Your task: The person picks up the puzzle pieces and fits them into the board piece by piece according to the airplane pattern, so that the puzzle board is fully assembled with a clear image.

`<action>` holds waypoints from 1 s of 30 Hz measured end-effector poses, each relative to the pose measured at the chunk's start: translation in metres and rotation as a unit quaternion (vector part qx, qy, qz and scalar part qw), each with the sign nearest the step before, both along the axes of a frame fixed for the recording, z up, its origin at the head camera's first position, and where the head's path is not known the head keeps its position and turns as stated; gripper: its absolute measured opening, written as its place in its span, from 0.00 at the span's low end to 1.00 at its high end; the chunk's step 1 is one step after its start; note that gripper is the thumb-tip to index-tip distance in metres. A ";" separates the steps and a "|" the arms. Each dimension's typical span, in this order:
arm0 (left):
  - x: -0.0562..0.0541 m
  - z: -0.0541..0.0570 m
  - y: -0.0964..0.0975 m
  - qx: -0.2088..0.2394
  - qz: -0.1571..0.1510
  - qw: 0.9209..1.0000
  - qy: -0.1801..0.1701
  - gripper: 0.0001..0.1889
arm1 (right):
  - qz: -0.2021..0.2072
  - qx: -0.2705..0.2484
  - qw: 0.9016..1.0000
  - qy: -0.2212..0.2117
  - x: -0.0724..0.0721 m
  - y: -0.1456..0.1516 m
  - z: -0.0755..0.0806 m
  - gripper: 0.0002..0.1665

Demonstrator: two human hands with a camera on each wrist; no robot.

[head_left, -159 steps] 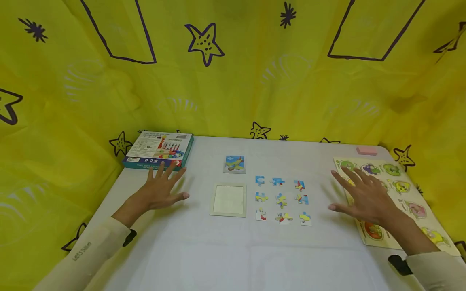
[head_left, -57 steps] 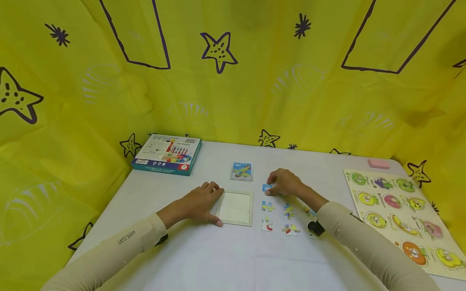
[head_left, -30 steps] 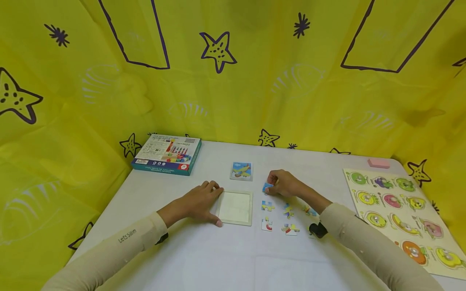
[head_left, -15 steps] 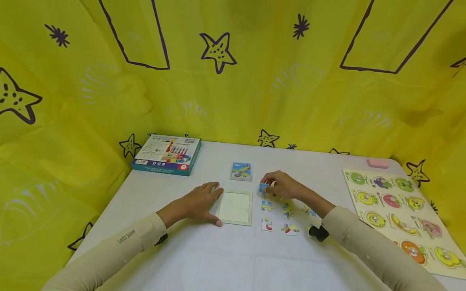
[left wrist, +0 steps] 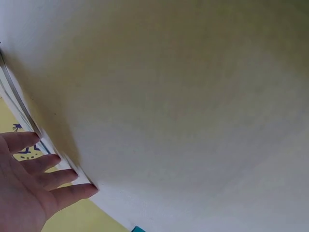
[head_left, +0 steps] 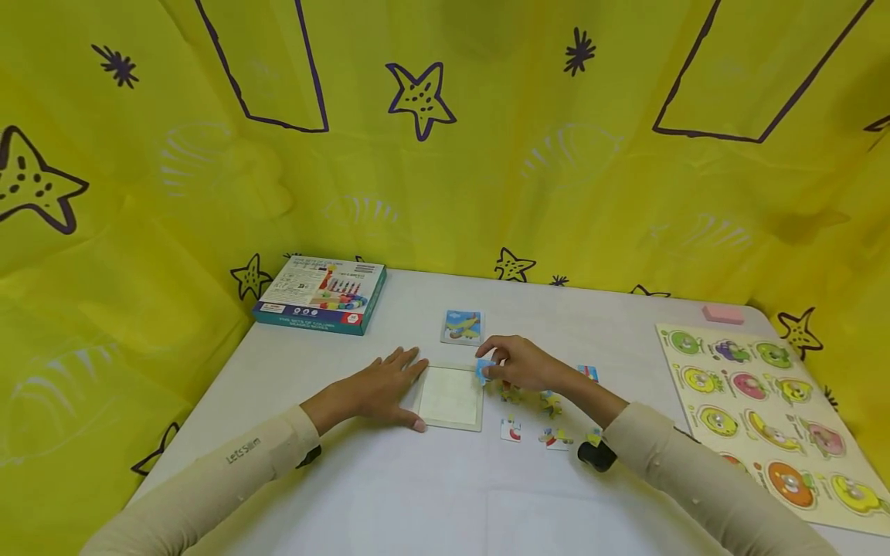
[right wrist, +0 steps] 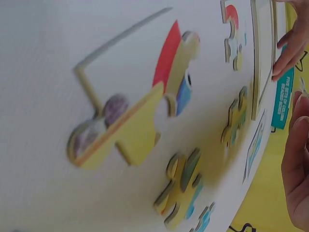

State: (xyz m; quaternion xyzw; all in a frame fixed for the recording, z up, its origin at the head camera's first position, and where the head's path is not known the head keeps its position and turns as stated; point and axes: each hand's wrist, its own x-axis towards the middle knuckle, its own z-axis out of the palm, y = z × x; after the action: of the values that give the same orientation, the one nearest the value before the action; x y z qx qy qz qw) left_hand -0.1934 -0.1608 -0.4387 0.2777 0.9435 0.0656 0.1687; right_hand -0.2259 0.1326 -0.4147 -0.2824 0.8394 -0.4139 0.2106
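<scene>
My left hand point(head_left: 378, 391) rests at the left side of a square wooden puzzle frame point(head_left: 452, 425), fingers extended and thumb near its lower left corner. In the left wrist view, straight fingers of the left hand point(left wrist: 29, 183) show over the white table. With thumb and fingers my right hand point(head_left: 524, 364) pinches a blue jigsaw piece point(head_left: 483, 372) over the frame's upper right corner. The right wrist view catches only part of the right hand point(right wrist: 297, 164); the piece is hidden there. Loose jigsaw pieces point(head_left: 556, 439) lie right of the frame, some partly under the right arm.
A picture card of a yellow plane point(head_left: 462, 327) lies behind the frame. At the back left is a flat box point(head_left: 316, 297). A fruit puzzle board point(head_left: 826, 511) occupies the right side, with a pink block point(head_left: 723, 313) behind it. A yellow curtain point(head_left: 487, 193) hangs beyond.
Both hands have come in from the sides, the left to the frame's edge. My right hand has picked up the blue jigsaw piece and carried it left to the frame.
</scene>
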 end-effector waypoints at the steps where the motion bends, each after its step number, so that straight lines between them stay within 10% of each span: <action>1: 0.000 0.000 0.000 0.000 0.000 1.000 0.001 0.59 | 0.001 -0.002 1.000 0.000 0.000 -0.002 -0.001 0.17; 30: 0.001 0.000 0.001 -0.010 0.005 1.000 0.004 0.58 | -0.061 0.031 0.998 -0.010 -0.001 -0.060 -0.016 0.07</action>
State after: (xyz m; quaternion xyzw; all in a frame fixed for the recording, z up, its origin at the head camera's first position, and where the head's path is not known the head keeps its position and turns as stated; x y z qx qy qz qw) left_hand -0.1925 -0.1600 -0.4386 0.2713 0.9463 0.0558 0.1669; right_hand -0.2266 0.0729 -0.4304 -0.2193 0.8653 -0.4029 0.2020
